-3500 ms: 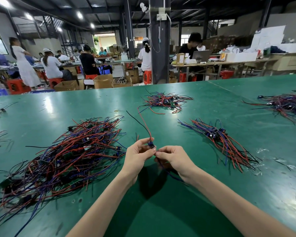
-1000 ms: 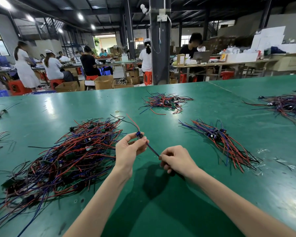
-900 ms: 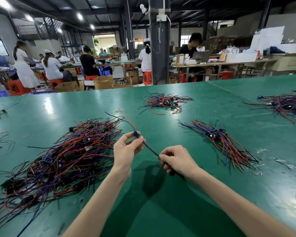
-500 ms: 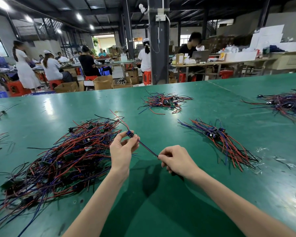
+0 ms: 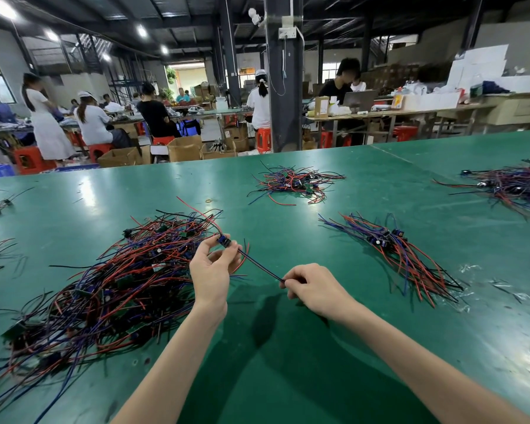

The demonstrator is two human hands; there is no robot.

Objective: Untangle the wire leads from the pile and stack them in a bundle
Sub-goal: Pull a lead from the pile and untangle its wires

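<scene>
My left hand [image 5: 211, 270] pinches a lead [image 5: 259, 265] by its module [image 5: 224, 240], my right hand [image 5: 312, 289] clamps its tail, holding it taut for straightening, pile [image 5: 120, 276] at nine o'clock, bundle [image 5: 392, 249] at two.

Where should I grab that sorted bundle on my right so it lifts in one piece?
Probably at the bundle's waist, where the blue modules cluster and the strands run tightest. Come down from above, with your fingers across the wires. Both ends fan out loose, the near end most, so a grip there would likely shed leads.
</scene>
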